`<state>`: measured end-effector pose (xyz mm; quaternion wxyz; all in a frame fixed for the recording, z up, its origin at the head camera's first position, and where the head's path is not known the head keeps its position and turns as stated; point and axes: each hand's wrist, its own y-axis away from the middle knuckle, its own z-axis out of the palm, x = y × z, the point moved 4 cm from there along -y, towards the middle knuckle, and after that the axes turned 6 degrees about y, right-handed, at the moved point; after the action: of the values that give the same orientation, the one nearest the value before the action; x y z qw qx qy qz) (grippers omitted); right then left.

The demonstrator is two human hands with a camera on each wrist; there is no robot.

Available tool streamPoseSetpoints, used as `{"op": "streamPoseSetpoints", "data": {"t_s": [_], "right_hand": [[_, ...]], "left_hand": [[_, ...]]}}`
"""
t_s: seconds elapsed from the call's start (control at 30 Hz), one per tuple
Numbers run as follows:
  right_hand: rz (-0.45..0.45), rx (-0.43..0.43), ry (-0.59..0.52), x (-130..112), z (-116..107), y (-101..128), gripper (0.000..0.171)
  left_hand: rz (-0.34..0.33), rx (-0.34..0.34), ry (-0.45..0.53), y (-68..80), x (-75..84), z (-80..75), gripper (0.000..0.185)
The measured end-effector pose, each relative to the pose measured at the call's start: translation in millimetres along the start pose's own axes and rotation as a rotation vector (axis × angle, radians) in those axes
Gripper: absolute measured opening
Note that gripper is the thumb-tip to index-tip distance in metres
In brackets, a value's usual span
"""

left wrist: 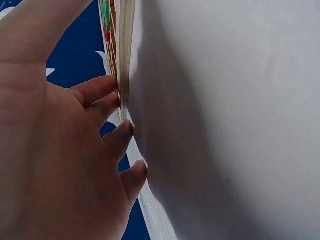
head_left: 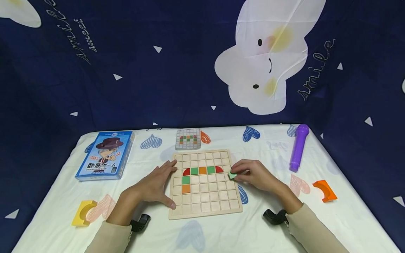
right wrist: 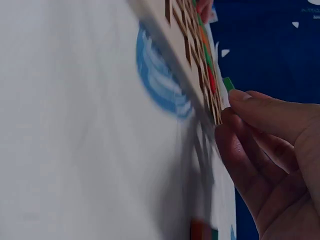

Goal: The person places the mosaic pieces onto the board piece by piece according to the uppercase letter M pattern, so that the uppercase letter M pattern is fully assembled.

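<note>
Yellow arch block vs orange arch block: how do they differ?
The yellow arch block lies at the table's left front, near the left hand; the orange arch block lies at the right, beyond the right hand. Colour differs. Their curved cut-outs face different ways. Both share a similar arch shape and lie untouched on the cloth.

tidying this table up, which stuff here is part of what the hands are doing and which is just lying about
In use: wooden grid board, steadied by the left hand; green tile, pinched in the right hand; pattern card.

Lying about: blue game box; purple marker; yellow curved block; orange curved block.
</note>
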<state>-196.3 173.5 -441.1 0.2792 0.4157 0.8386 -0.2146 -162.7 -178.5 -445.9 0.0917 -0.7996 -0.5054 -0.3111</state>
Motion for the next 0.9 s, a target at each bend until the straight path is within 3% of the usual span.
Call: {"op": "streamPoseSetpoints", "data": {"t_s": [0.5, 0.9], "right_hand": [[-0.037, -0.077, -0.058, -35, 38, -41, 0.017], [-0.059, -0.092, -0.002, -50, 57, -53, 0.016]], "left_hand": [[-0.012, -0.012, 0.004, -0.9, 1.0, -0.7, 0.133], [-0.038, -0.015, -0.003, -1.9, 2.3, -0.2, 0.131]]}}
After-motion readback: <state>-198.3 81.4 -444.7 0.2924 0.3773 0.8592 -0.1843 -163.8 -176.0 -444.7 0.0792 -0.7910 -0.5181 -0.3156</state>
